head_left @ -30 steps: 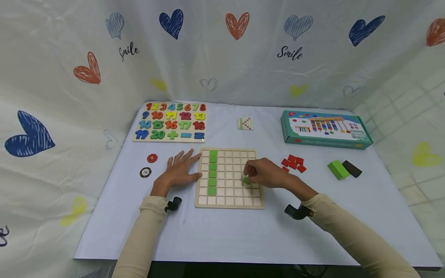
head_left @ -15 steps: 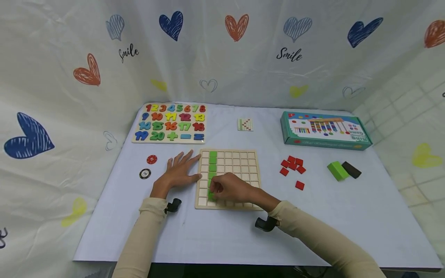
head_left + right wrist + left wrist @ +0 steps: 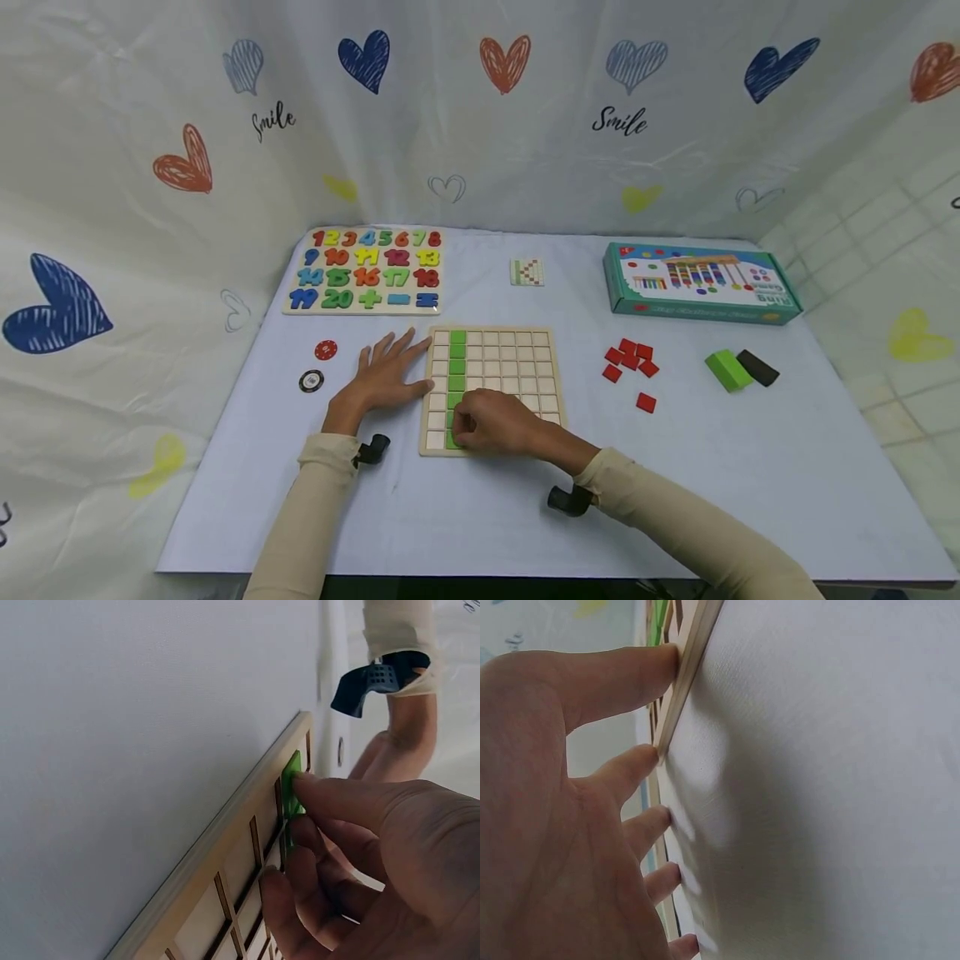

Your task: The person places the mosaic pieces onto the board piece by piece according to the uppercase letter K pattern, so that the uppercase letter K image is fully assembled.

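A wooden grid board lies on the white table, with a column of green square tiles in its second column from the left. My right hand pinches another green tile at that column's nearest cell. In the right wrist view the thumb lies on this tile, which appears slightly tilted, and the other fingers curl beside it. My left hand lies left of the board with fingers spread. Its thumb and index fingertip touch the board's wooden edge in the left wrist view.
Several red tiles lie right of the board. Beyond them are a green block and a black block. A number puzzle, a pattern card and a boxed toy stand behind. Red and black discs lie left.
My right hand has carried a green tile from the board's right side to the second column, then down to its nearest cell. The left hand has stayed at the board's edge.
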Demonstrator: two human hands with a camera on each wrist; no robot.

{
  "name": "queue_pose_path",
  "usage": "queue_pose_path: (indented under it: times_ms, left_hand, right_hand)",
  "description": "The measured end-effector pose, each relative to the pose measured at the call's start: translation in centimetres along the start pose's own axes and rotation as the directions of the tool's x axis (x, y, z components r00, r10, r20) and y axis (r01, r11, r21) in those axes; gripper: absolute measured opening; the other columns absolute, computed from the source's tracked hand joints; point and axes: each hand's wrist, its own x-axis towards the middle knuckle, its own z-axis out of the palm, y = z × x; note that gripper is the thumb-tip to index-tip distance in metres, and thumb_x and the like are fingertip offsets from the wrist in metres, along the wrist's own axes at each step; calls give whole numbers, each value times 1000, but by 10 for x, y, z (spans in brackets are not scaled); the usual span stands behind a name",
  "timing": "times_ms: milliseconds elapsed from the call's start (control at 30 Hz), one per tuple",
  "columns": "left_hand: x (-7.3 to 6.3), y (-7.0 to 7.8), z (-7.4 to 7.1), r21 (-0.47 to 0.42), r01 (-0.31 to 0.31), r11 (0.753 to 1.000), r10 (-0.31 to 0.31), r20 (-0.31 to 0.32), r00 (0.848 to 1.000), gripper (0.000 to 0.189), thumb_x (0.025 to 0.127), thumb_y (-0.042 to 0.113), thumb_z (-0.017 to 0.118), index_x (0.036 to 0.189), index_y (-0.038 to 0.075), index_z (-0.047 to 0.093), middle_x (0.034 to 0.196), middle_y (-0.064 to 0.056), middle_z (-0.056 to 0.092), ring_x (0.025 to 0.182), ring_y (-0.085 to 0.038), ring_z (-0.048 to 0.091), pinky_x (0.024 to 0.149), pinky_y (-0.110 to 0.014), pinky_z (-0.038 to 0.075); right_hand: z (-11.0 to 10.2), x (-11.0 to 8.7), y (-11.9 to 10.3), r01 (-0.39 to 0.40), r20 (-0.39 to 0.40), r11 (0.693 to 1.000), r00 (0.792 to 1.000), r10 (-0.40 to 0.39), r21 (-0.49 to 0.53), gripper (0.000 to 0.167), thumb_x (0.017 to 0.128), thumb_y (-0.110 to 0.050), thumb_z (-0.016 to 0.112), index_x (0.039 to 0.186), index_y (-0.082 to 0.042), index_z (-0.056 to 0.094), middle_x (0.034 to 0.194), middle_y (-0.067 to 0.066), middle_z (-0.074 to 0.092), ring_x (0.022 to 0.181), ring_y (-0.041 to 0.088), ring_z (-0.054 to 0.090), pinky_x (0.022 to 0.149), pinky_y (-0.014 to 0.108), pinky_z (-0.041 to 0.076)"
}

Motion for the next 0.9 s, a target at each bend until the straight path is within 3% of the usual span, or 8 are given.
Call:
queue_pose_path:
  times_ms: [300, 533, 667, 900]
  left_hand:
    - [-2, -5, 6, -9, 2, 1000, -2, 5, 1000, 81, 100, 50, 63, 170, 26, 29, 179, -9, 14, 164, -44, 4, 125, -74, 0]
    - [1, -4, 2, -4, -3, 1000, 3, -24, 1000, 80, 101, 49, 63, 170, 26, 30, 179, -10, 16, 163, -44, 6, 125, -74, 1]
    - [2, -3, 0, -9, -7, 1000, 7, -27, 1000, 81, 100, 49, 64, 169, 25, 31, 178, -11, 17, 163, -45, 6, 124, -75, 1]
    - [-2, -2, 4, -11, -13, 1000, 13, -20, 1000, 81, 100, 51, 64, 169, 24, 32, 178, -11, 18, 163, -46, 7, 124, -76, 2]
  right_hand:
    - [7, -3, 1, 26, 39, 1000, 999, -27, 10, 12, 90, -21, 86, 94, -25, 75, 75, -20, 64, 71, -3, 59, 63, 21, 49]
    - [3, 1, 5, 47, 37, 999, 998, -47, -9, 15, 92, -23, 83, 106, -25, 77, 73, -19, 63, 68, -2, 59, 61, 21, 49]
    - [1, 1, 5, 59, 39, 998, 997, -60, 6, 14, 93, -22, 83, 105, -23, 78, 72, -19, 64, 67, -3, 58, 62, 21, 49]
    - [-10, -11, 11, 23, 37, 998, 999, -25, 58, 19, 96, -23, 80, 116, -23, 80, 77, -17, 66, 71, 0, 59, 63, 22, 50]
